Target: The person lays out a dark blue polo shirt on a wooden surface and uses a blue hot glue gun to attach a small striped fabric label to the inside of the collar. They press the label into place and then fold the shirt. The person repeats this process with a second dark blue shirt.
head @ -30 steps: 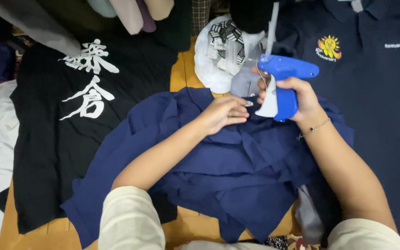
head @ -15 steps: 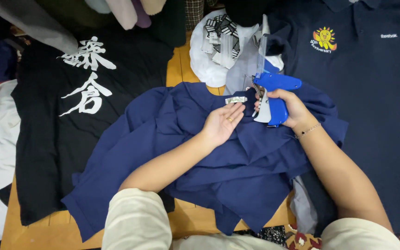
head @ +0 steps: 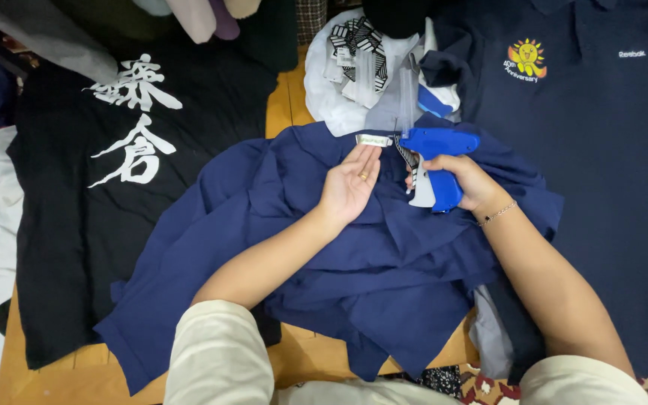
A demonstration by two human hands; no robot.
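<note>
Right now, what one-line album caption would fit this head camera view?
Left hand lifts the crumpled navy blue shirt's small label toward a blue plastic tagging gun in the right hand.

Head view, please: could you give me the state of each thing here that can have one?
Tagging gun: gripped in right hand, tip near the label.
Left hand: open, fingertips at small label.
Blue shirt: crumpled, spread out.
Black shirt: laid flat.
Navy polo: laid flat.

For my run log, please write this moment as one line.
left hand: touches neck label | right hand: grips blue tagging gun | under: navy shirt
</note>
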